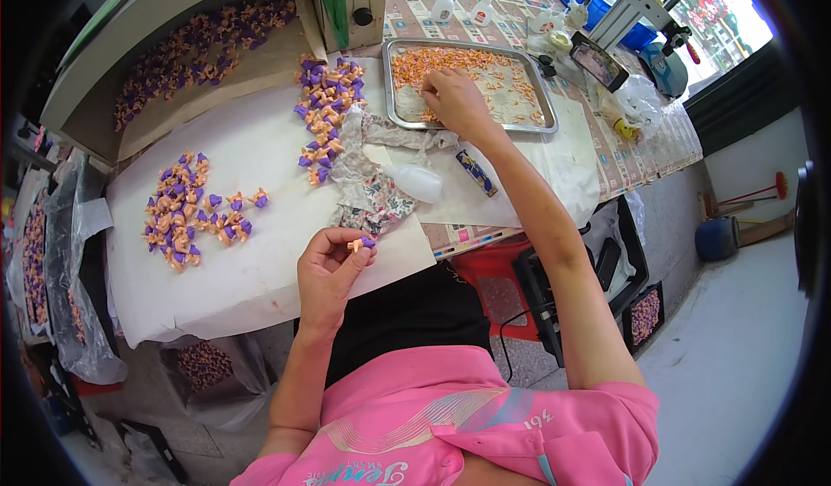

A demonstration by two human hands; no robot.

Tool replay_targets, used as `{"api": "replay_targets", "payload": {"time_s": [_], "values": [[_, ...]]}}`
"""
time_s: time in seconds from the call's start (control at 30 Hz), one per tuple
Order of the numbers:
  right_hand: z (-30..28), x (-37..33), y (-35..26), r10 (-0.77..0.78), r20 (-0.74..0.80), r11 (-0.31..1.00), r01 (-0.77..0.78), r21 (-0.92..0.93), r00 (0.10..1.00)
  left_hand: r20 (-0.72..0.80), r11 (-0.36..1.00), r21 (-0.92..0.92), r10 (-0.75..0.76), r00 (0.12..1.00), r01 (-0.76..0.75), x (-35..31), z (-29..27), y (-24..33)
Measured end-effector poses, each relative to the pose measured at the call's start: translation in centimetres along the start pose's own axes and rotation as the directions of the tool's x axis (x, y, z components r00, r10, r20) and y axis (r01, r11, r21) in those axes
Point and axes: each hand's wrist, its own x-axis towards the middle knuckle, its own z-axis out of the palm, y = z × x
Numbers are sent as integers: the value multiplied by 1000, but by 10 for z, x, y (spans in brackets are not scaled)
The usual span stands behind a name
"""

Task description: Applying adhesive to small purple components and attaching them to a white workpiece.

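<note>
Near the table's front edge, my left hand (325,271) pinches a small peach-and-purple plastic figure (367,243) between thumb and fingers. My right hand (455,98) reaches over a metal tray (544,128), its fingers bent down at the small orange pieces (472,60) spread inside; the fingertips are hidden, so what they grip does not show. Between my hands lie a crumpled floral cloth (374,193), a translucent white bottle (417,183) on its side, and a dark blue-and-yellow tube or packet (476,173).
Peach-and-purple figures lie in a heap (176,213) at the left and a strip (325,122) beside the tray. A machine (95,109) with a green-lit button stands back left, more figures within. Small bottles (443,7), a phone (599,62) and a red stool (493,283) are around.
</note>
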Motion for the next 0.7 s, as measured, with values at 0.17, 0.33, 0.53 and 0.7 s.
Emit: {"api": "replay_targets", "payload": {"time_s": [0.17, 0.33, 0.53, 0.7], "values": [[-11, -19, -18, 155, -38, 930, -132, 343, 987, 5, 1000, 3, -21, 1000, 21, 4, -6, -2], [-26, -66, -80, 136, 131, 715, -189, 673, 982, -26, 999, -48, -21, 999, 20, 11, -15, -10], [-4, -128, -138, -5, 183, 516, -155, 843, 983, 41, 998, -57, -39, 998, 41, 16, -20, -24], [6, -148, -145, 14, 143, 446, -135, 885, 990, 78, 999, -47, -15, 997, 19, 16, -20, -32]]}}
